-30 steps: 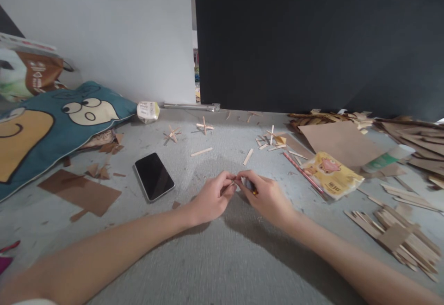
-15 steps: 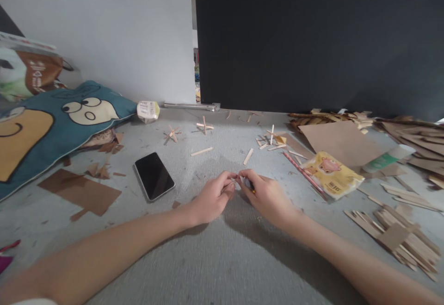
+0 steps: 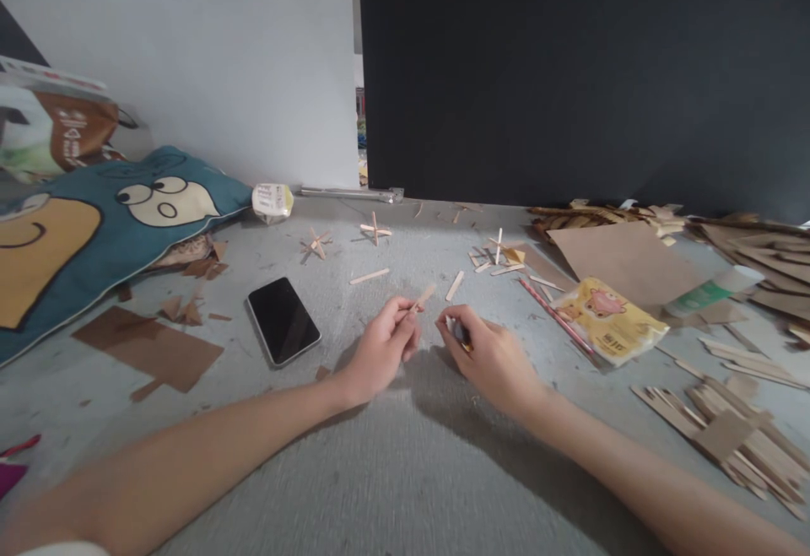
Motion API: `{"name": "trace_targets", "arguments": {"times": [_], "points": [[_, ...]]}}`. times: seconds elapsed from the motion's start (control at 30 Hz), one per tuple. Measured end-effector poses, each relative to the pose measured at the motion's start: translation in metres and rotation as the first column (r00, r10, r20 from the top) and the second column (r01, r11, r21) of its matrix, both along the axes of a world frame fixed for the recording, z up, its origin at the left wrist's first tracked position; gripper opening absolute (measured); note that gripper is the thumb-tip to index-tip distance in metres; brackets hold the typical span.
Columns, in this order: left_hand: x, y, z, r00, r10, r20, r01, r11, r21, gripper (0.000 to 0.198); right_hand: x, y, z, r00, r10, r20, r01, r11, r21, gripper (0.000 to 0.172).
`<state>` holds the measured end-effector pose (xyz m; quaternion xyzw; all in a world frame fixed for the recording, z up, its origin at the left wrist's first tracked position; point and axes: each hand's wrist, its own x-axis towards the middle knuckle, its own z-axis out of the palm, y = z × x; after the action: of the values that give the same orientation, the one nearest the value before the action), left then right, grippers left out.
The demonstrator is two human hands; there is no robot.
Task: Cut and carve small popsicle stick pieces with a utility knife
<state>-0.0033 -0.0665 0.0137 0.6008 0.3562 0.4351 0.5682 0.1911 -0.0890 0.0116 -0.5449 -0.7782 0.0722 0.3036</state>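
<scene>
My left hand (image 3: pixel 383 345) pinches a short wooden craft stick (image 3: pixel 426 294) between thumb and fingers, its pale end pointing up and away. A small gap to its right, my right hand (image 3: pixel 490 352) is curled round a small object with a dark and yellow part (image 3: pixel 467 342); the fingers hide most of it, so its kind is unclear. Beyond the hands, one loose stick (image 3: pixel 454 286) and another stick (image 3: pixel 369 276) lie on the grey table (image 3: pixel 405 472). Farther back stand crossed-stick pieces, a left one (image 3: pixel 315 244), a middle one (image 3: pixel 375 229) and a right one (image 3: pixel 499 245).
Left of my hands lie a phone (image 3: pixel 283 321), brown cardboard (image 3: pixel 148 352) and a blue cushion (image 3: pixel 126 227). On the right are a yellow packet (image 3: pixel 611 320), a red striped straw (image 3: pixel 557 317), a glue stick (image 3: pixel 715 290) and a stick bundle (image 3: pixel 727 434). A dark panel (image 3: pixel 582 75) stands behind.
My hands have moved apart from where they met. The craft stick in my left hand now shows clearly, tipped upward. The things on the table have stayed put.
</scene>
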Motion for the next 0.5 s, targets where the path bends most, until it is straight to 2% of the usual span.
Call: {"name": "trace_targets", "arguments": {"times": [0.13, 0.27, 0.4, 0.47, 0.5], "points": [[0.001, 0.002, 0.0, 0.998, 0.063, 0.027, -0.063, 0.998, -0.02, 0.041, 0.002, 0.004, 0.013, 0.996, -0.003, 0.087, 0.011, 0.995, -0.098, 0.026], [0.001, 0.003, -0.001, 0.998, 0.055, 0.036, -0.054, 0.998, -0.013, 0.043, 0.019, 0.028, 0.021, 0.985, 0.16, 0.071, -0.149, 0.979, -0.143, 0.036], [0.0, 0.006, -0.003, 0.999, 0.037, 0.035, -0.037, 0.999, -0.003, 0.045, 0.042, 0.068, 0.011, 0.963, 0.156, 0.221, -0.166, 0.986, 0.03, 0.03], [0.0, 0.008, -0.005, 0.999, 0.034, 0.038, -0.034, 0.999, 0.003, 0.046, 0.048, 0.085, 0.004, 0.93, 0.199, 0.309, -0.209, 0.978, -0.002, 0.033], [0.0, 0.009, -0.006, 0.999, 0.034, 0.039, -0.034, 0.999, 0.005, 0.047, 0.05, 0.092, 0.001, 0.93, 0.181, 0.321, -0.177, 0.983, -0.041, 0.03]]}}
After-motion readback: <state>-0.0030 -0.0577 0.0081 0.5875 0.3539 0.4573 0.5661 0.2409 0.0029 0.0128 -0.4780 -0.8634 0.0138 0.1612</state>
